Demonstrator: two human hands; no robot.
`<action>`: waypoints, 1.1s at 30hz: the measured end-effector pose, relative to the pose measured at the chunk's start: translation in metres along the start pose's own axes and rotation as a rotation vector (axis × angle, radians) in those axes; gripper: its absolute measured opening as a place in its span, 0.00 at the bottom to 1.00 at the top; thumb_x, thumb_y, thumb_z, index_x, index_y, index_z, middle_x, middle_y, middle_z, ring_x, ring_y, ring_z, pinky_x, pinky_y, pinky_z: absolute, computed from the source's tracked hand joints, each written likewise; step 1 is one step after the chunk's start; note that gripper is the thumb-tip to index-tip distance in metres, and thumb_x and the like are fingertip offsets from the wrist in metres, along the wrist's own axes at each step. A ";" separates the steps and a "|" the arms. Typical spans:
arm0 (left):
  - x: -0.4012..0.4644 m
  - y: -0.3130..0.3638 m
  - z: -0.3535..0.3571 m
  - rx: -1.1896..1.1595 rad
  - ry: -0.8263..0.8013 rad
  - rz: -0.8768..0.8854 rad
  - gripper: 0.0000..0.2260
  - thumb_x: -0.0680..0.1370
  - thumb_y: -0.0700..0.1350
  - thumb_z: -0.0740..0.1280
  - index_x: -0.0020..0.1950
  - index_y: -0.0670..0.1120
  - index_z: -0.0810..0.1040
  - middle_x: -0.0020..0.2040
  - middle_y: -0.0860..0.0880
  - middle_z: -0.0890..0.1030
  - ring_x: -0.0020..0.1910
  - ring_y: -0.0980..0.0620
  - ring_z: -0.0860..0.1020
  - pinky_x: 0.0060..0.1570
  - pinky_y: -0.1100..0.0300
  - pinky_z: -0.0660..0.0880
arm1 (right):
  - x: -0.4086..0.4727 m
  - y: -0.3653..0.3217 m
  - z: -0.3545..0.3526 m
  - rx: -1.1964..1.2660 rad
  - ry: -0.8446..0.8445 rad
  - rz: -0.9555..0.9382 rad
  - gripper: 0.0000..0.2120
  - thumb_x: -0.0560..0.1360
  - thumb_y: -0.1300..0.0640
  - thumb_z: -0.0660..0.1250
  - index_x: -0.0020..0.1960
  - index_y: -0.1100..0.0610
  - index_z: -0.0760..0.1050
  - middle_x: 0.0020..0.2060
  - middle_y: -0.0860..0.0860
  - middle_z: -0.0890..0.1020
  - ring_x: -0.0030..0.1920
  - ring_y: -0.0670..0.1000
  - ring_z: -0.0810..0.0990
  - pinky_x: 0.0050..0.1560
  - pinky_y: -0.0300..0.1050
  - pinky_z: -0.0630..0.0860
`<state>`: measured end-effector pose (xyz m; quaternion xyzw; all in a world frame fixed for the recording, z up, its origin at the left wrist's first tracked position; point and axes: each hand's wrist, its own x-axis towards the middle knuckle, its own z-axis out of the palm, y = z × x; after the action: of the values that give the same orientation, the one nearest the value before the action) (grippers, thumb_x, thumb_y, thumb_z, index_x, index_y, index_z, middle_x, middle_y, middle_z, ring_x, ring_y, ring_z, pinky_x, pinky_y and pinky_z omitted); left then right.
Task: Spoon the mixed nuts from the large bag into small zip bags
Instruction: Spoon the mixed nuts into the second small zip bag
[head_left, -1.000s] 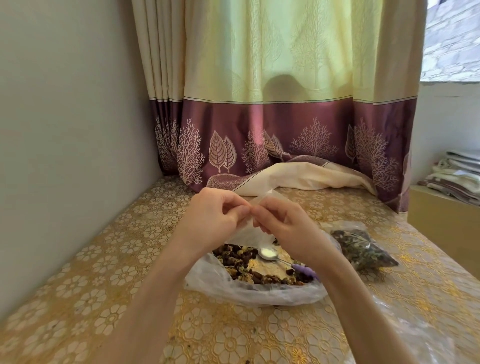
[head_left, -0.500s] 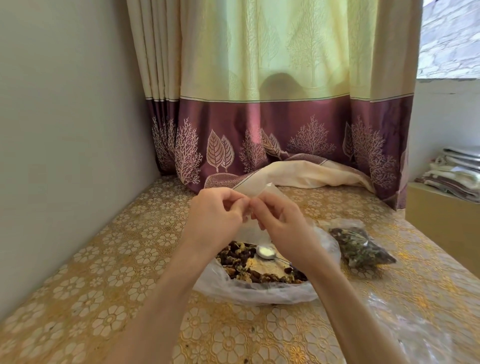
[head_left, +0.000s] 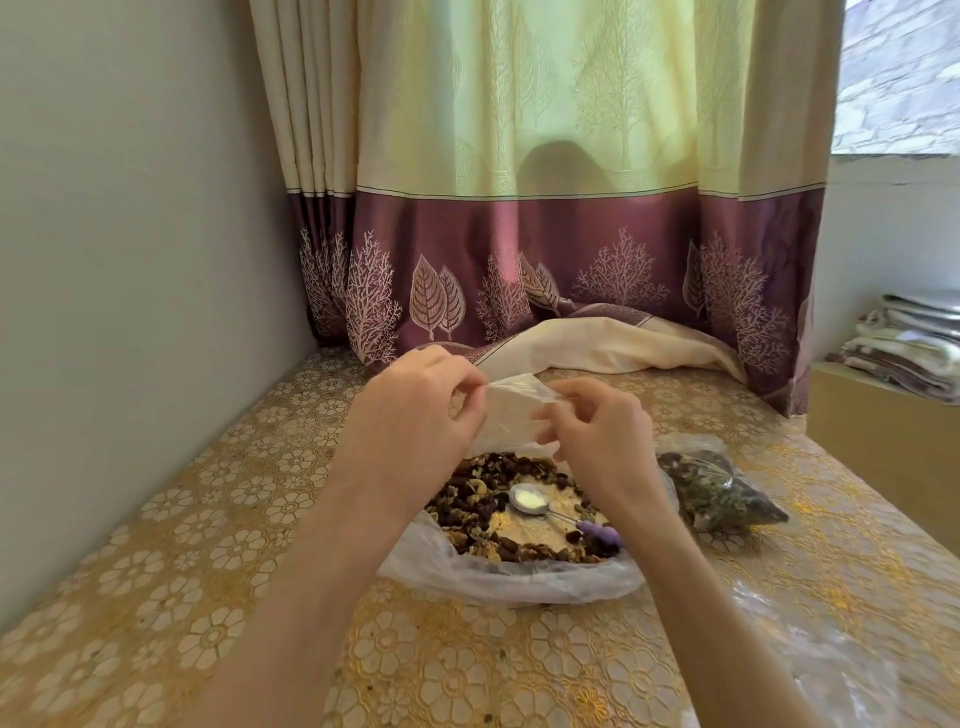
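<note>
A small clear zip bag (head_left: 511, 410) hangs in the air above the large bag. My left hand (head_left: 415, 415) pinches its top left corner and my right hand (head_left: 597, 431) pinches its top edge on the right. Below them the large clear bag (head_left: 498, 579) lies spread out on the table, with mixed nuts (head_left: 478, 499) heaped inside. A metal spoon (head_left: 530, 501) with a purple handle rests bowl-up on the nuts. My right forearm hides the end of its handle.
A filled small bag of nuts (head_left: 719, 488) lies to the right of the large bag. Clear plastic (head_left: 826, 660) lies at the table's front right. The table has a gold floral cloth (head_left: 171, 571); a wall runs along its left, a curtain (head_left: 571, 260) hangs behind, and folded cloths (head_left: 914, 343) sit right.
My two hands, close together a second ago, have moved apart, and the small bag's top edge is now stretched between them. The spoon and large bag have not moved.
</note>
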<state>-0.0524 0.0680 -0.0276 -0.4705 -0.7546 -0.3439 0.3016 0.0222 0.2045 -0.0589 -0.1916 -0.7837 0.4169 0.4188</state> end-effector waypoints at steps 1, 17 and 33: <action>0.000 0.002 0.000 0.021 -0.017 0.024 0.05 0.75 0.42 0.66 0.45 0.44 0.82 0.42 0.51 0.81 0.42 0.54 0.77 0.43 0.55 0.78 | 0.001 0.001 -0.001 -0.005 0.023 -0.015 0.11 0.76 0.65 0.62 0.54 0.57 0.79 0.36 0.47 0.83 0.36 0.47 0.82 0.38 0.45 0.81; 0.001 -0.049 0.003 -0.937 -0.232 -0.772 0.20 0.68 0.43 0.72 0.59 0.42 0.77 0.39 0.50 0.85 0.30 0.57 0.79 0.31 0.66 0.76 | 0.006 0.004 -0.018 0.354 -0.214 0.071 0.11 0.79 0.67 0.58 0.49 0.62 0.79 0.39 0.55 0.85 0.38 0.51 0.85 0.40 0.46 0.80; 0.004 -0.053 0.002 -0.781 -0.002 -0.690 0.12 0.67 0.50 0.73 0.38 0.41 0.80 0.30 0.48 0.82 0.24 0.55 0.76 0.23 0.68 0.71 | 0.006 0.001 -0.017 0.277 -0.124 -0.237 0.03 0.72 0.64 0.71 0.40 0.58 0.80 0.37 0.48 0.83 0.39 0.41 0.81 0.44 0.32 0.75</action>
<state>-0.1024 0.0546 -0.0384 -0.2723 -0.6814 -0.6787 -0.0282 0.0328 0.2172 -0.0512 -0.0122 -0.7600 0.4796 0.4384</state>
